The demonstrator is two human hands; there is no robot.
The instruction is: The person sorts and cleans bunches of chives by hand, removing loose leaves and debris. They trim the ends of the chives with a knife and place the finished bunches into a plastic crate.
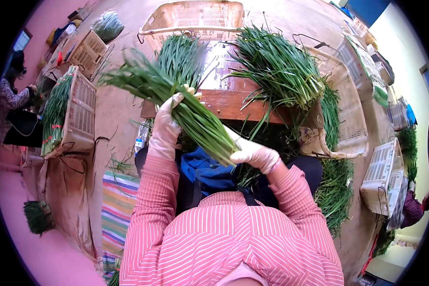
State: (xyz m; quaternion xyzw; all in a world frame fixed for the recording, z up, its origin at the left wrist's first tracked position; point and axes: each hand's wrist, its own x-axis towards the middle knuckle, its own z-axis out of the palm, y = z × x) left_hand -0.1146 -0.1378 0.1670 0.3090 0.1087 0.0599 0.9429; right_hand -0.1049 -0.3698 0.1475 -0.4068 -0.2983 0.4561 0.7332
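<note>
A long bundle of green leafy stalks (195, 112) is held slantwise above my lap, its leafy tips at the upper left and its cut ends at the lower right. My left hand (169, 114), in a pale glove, is wrapped round the middle of the bundle. The gloved fingers of my right hand (255, 155) close on the cut ends. Behind the bundle, more stalks (176, 57) lie on the left part of a low wooden table (231, 105). A large pile of loose stalks (283, 69) covers its right part.
An empty-looking crate (195, 16) stands behind the table, another (350, 109) at its right. Tied bunches (59, 112) fill a crate at the left. Loose greens (336, 190) lie on the floor at the right. A person (16, 100) sits at the far left. A striped mat (119, 205) is beside me.
</note>
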